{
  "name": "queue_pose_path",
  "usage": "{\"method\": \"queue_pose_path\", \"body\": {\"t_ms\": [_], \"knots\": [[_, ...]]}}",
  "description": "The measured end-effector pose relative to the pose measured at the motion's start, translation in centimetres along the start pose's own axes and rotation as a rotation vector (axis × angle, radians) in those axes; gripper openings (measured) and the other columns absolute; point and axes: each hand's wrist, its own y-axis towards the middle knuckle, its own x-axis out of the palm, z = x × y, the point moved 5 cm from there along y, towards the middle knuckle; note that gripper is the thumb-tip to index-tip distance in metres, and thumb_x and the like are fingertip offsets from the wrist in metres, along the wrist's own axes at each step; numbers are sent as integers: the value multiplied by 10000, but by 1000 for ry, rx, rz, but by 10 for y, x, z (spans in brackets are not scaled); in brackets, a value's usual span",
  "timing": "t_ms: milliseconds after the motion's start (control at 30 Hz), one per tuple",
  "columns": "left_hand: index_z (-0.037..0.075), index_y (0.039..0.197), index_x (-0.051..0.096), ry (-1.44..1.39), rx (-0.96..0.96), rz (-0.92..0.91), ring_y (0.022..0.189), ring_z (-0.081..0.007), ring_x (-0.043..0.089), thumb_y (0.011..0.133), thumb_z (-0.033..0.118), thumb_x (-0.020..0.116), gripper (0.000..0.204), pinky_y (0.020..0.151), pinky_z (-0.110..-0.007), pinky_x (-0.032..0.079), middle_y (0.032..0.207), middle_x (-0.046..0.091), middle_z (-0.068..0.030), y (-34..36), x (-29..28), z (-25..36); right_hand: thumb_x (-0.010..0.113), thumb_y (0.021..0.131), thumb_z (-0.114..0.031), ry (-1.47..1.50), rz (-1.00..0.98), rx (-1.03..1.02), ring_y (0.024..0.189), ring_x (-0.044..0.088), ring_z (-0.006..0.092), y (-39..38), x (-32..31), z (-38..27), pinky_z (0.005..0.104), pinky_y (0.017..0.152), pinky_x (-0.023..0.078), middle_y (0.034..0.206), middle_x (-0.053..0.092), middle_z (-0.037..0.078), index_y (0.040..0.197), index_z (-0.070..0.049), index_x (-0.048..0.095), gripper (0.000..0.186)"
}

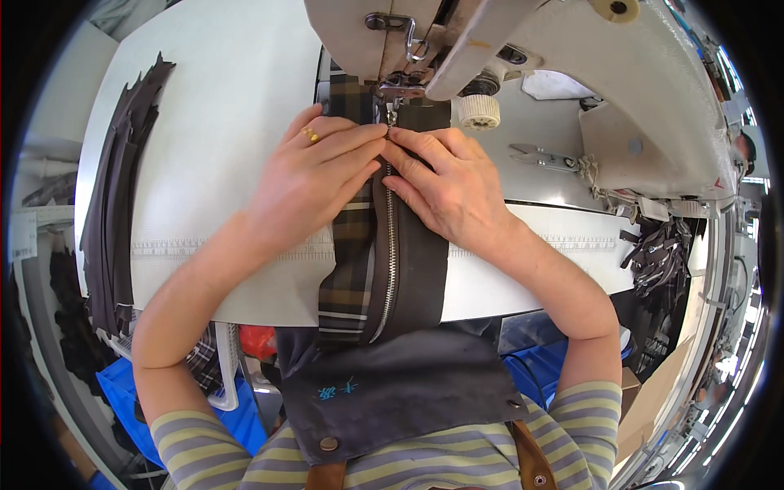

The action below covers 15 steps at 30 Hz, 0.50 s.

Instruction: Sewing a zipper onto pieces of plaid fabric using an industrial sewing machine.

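A dark brown cloth piece (426, 294) and an olive plaid strip (343, 302), with a metal zipper (390, 245) between them, run under the sewing machine's presser foot (389, 106). My left hand (327, 167) presses on the plaid side, its closed fingertips at the zipper just below the foot, a gold ring on one finger. My right hand (445, 184) lies on the brown side, closed, thumb and forefinger gripping the zipper beside my left fingertips. The zipper's top end is partly hidden by my fingers.
The machine head (621, 122) overhangs the white table (188, 188), which has an inlaid ruler. Scissors (539, 157) hang at its right side. Dark strips (118, 204) lie at the left, zippers (657, 253) at the right edge. A blue bin (114, 396) stands below. People appear tiny at far right.
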Motion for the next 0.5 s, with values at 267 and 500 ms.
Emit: {"method": "queue_pose_path", "body": {"t_ms": [267, 500], "knots": [[29, 1065, 649, 241, 61, -28, 1061, -168, 583, 797, 130, 671, 288, 1046, -538, 297, 1201, 624, -60, -3, 19, 0, 727, 755, -242, -8, 4, 5, 887, 514, 178, -2, -1, 1, 312, 723, 459, 1111, 583, -7, 1102, -82, 653, 389], [7, 1094, 568, 179, 1, -127, 1076, -224, 561, 796, 99, 618, 316, 1039, -556, 295, 1236, 602, -99, 2, 19, -5, 728, 755, -224, -8, -22, 27, 906, 544, 194, 1, -3, 0, 325, 749, 478, 1125, 602, 10, 1103, -75, 659, 384]]}}
